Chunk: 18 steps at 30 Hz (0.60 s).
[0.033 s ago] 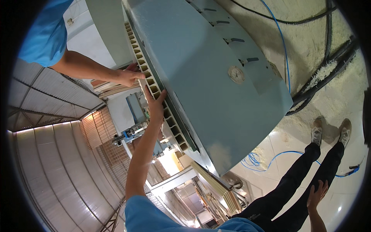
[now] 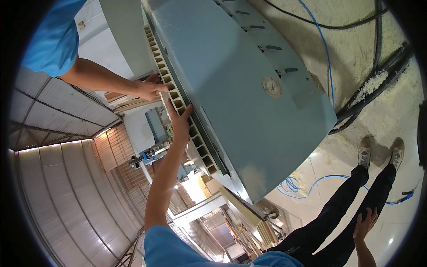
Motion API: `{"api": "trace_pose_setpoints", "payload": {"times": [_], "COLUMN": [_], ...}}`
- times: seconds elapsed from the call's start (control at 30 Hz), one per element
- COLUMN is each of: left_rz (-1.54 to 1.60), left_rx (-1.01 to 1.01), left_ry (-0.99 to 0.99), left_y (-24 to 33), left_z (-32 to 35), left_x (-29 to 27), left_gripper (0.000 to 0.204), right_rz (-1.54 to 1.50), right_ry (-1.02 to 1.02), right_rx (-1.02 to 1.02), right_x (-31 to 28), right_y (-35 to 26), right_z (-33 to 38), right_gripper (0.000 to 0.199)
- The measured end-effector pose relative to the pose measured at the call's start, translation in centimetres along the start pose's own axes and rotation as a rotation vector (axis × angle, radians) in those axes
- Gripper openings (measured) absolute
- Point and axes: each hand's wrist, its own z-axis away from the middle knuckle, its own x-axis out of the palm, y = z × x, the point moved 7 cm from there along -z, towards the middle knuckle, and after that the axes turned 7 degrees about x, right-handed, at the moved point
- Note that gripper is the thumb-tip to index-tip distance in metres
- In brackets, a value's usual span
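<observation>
My left hand [image 2: 180, 127] reaches up from the lower edge and grips the cream hollow-core panel [image 2: 203, 151]. Its thumb and fingers straddle the panel's edge, where a row of rectangular cells shows. Most of the panel is hidden behind that edge. Another person's hand [image 2: 149, 88], below a blue sleeve, also holds the panel, just beyond mine. Right beside the panel is the large grey-blue machine housing [image 2: 222, 98]. My right hand [image 2: 365, 224] hangs near my dark trousers, holding nothing, its fingers apart.
The housing carries a round dial [image 2: 272, 87] and several black-handled levers [image 2: 270, 47]. Thick black hoses [image 2: 378, 93] and a blue air hose [image 2: 327, 176] lie on the floor among pale shavings. Stacked boards [image 2: 249, 216] stand close to my body.
</observation>
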Motion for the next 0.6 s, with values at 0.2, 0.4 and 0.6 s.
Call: {"api": "trace_pose_setpoints", "payload": {"times": [0.2,0.4,0.6], "left_rz": [-0.088,-0.078,-0.048], "left_rx": [0.086,0.041,0.048], "left_ry": [-0.003,-0.007,0.006], "left_y": [0.4,-0.1,0.0], "left_z": [-1.3,-1.6,-1.3], "left_x": [-0.1,0.1,0.0], "left_gripper": [0.095,0.097,0.096], "right_rz": [0.034,0.036,0.009], "right_ry": [-0.001,-0.029,-0.021], "right_rx": [0.062,0.107,0.064], "right_x": [0.1,0.3,0.0], "right_y": [-0.7,-0.4,-0.5], "right_z": [-0.3,-0.4,-0.3], "right_gripper": [0.05,0.05,0.051]}}
